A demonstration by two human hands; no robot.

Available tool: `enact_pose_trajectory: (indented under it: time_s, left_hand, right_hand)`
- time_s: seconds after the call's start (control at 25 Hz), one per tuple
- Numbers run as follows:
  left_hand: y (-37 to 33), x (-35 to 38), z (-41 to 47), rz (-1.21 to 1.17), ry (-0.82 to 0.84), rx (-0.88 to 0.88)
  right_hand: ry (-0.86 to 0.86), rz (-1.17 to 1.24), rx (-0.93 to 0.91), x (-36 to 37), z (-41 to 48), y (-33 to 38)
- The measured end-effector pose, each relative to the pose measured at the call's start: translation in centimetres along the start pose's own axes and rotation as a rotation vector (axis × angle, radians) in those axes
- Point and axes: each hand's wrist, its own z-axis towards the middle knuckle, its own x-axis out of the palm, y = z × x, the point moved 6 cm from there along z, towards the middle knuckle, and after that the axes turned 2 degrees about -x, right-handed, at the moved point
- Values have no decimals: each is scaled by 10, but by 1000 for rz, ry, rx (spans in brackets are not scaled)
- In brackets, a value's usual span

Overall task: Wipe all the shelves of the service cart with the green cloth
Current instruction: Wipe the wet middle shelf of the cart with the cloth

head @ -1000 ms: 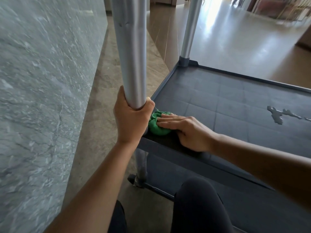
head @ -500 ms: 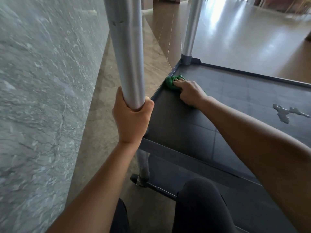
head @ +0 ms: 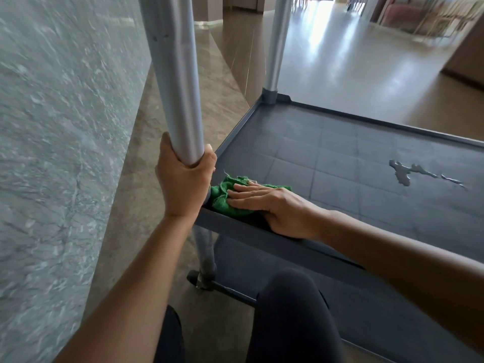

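The left hand (head: 183, 184) grips the near pole (head: 175, 82). The right hand (head: 272, 205), fingers straight together, presses the cloth (head: 222, 195) into the shelf's (head: 340, 158) near-left corner; a puddle (head: 403, 174) lies right.

The left hand (head: 183, 184) grips the near post (head: 178, 87) at the shelf (head: 340, 158) corner. Just right of it, the cloth (head: 222, 196) lies on the shelf under the right hand (head: 275, 205), whose fingers are flat. A puddle (head: 403, 175) sits well right of that hand, a second post (head: 277, 48) stands beyond it, and a lower shelf (head: 262, 265) lies beneath.
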Motion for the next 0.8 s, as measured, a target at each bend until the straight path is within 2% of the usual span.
enact_pose_trajectory:
  time_s: [0.16,0.32,0.4,0.52,0.6,0.68,0.8]
  left_hand:
    - [-7,0,-5,34,-21,39]
    - [-31,-9,-22,225,-170,355]
    - [-43,-7,-44,362,-170,562]
    - [-53,15,-68,436,75,803]
    - [-55,38,-70,493,309,844]
    - [-48,60,-66,568,508,734]
    - [-26,74,-63,686,678,437]
  right_hand:
    - [6,14,-14,-1,-5,2]
    - [-8,27,-6,-3,-7,1]
    - [9,35,-10,-4,-10,2]
    - [30,64,-32,-9,-19,5]
    - [23,76,-37,-13,-31,7]
    - [20,82,-3,-18,-49,4]
    - [23,70,68,-24,-74,-2]
